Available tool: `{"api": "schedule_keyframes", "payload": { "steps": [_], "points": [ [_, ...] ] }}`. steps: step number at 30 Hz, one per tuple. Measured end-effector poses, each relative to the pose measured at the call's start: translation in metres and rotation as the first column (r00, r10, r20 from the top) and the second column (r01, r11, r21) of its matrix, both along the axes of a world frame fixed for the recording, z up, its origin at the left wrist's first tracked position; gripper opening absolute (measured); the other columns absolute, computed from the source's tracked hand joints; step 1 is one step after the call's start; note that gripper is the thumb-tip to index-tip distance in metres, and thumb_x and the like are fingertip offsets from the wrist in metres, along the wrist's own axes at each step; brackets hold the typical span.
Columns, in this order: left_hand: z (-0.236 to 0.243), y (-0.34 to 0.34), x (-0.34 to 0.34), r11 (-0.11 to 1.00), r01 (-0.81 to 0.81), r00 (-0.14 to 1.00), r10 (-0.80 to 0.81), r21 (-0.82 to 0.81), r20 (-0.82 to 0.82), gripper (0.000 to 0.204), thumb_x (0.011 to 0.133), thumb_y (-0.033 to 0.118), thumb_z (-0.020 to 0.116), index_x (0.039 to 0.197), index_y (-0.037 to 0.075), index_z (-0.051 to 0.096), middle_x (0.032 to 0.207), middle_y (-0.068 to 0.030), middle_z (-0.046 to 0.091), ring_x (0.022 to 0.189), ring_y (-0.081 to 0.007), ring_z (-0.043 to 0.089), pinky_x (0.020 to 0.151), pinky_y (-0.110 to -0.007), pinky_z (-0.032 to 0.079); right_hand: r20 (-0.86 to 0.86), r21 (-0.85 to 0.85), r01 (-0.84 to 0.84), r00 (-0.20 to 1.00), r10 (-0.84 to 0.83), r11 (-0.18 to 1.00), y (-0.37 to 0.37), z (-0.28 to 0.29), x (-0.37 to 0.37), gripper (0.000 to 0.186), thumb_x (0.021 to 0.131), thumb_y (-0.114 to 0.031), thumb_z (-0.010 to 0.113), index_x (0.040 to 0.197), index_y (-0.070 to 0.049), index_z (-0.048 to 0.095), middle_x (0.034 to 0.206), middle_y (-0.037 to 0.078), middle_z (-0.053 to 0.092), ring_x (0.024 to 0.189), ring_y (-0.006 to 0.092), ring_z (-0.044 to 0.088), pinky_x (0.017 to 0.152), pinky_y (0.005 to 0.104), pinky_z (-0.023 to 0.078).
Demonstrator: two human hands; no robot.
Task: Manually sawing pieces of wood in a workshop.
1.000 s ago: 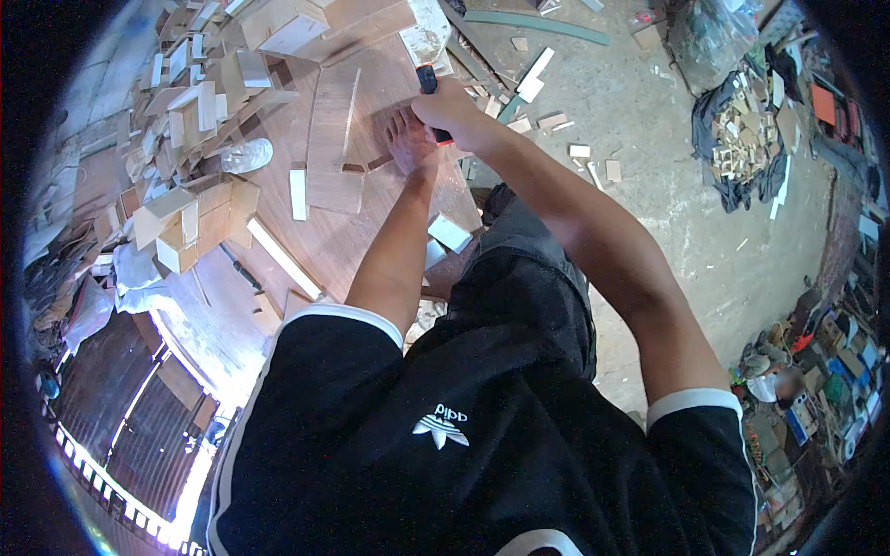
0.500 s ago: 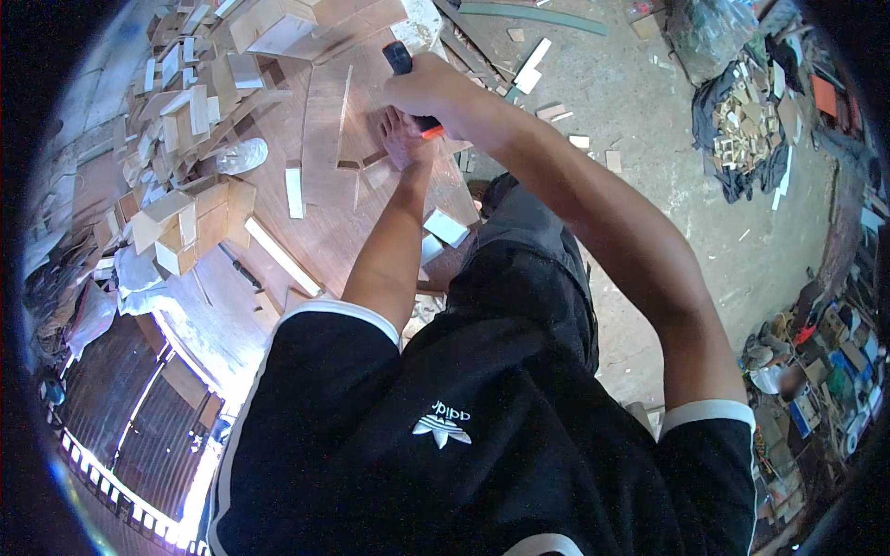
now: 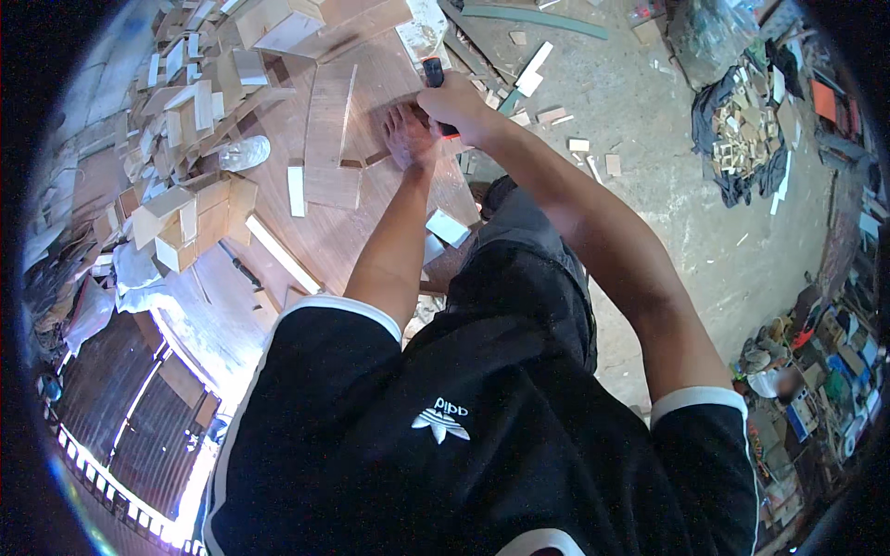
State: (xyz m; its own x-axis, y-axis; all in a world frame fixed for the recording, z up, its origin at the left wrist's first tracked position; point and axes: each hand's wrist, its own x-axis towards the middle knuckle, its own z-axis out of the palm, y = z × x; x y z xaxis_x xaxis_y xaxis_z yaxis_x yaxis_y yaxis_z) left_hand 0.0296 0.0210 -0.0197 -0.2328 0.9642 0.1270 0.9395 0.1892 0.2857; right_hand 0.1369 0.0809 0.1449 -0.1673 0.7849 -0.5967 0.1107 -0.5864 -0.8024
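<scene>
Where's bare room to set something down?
The worktop between the wooden panel, long pale strip and left forearm; the floor between the right forearm and the bag of offcuts. Crowded: the worktop's left, with wooden pieces.

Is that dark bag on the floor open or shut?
Open: the dark bag lies spread around a heap of wood scraps, which shows uncovered.

L head cam, fisheye, facing dwn, close-ish

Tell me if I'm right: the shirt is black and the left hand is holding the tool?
Not quite: the right hand grips the tool; the left hand lies on the wood, as the head view shows. The shirt is black.
</scene>
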Motion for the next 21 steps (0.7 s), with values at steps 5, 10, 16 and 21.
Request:
{"api": "schedule_keyframes", "payload": {
  "steps": [5,10,16,21],
  "points": [
    [0.046,0.004,0.003,0.970,0.057,0.988,-0.020,-0.238,0.156,0.052,0.082,0.037,0.055,0.118,0.000,0.053,0.122,-0.0222,0.054,0.119,-0.0370,0.047,0.103,-0.047,0.035,-0.048,-0.081,0.024,0.998,-0.027,0.996,-0.005,0.034,-0.001,0.004,0.075,-0.004,0.054,0.077,-0.002,0.052,0.056,0.008,0.051,0.044,0.0186,0.053,0.038,0.0345,0.039],
    [0.017,-0.002,-0.001,0.994,0.092,0.995,-0.094,-0.049,-0.030,0.052,0.081,0.040,0.056,0.114,-0.001,0.054,0.120,-0.0216,0.055,0.119,-0.0362,0.047,0.102,-0.046,0.036,0.098,0.075,0.005,0.995,-0.013,0.997,-0.005,-0.009,-0.006,0.002,0.074,-0.003,0.054,0.074,-0.001,0.053,0.058,0.008,0.053,0.044,0.0179,0.053,0.039,0.0341,0.039],
    [0.021,-0.003,0.001,0.997,0.069,0.996,-0.066,-0.040,0.060,0.050,0.079,0.040,0.060,0.109,0.001,0.054,0.109,-0.0206,0.056,0.110,-0.0358,0.050,0.100,-0.047,0.037,-0.101,-0.103,0.058,0.992,-0.068,0.993,0.001,0.004,0.001,0.006,0.075,-0.004,0.056,0.071,-0.001,0.054,0.059,0.009,0.054,0.045,0.0179,0.053,0.039,0.0345,0.039],
    [-0.016,0.005,-0.006,0.979,0.177,0.984,-0.178,0.101,0.005,0.047,0.077,0.040,0.061,0.103,0.001,0.055,0.103,-0.0193,0.056,0.103,-0.0352,0.052,0.095,-0.047,0.040,0.084,0.015,0.012,0.996,-0.013,1.000,0.003,-0.016,-0.012,0.007,0.076,-0.004,0.055,0.071,0.000,0.053,0.058,0.009,0.054,0.045,0.0183,0.054,0.039,0.0343,0.040]
  ]
}}
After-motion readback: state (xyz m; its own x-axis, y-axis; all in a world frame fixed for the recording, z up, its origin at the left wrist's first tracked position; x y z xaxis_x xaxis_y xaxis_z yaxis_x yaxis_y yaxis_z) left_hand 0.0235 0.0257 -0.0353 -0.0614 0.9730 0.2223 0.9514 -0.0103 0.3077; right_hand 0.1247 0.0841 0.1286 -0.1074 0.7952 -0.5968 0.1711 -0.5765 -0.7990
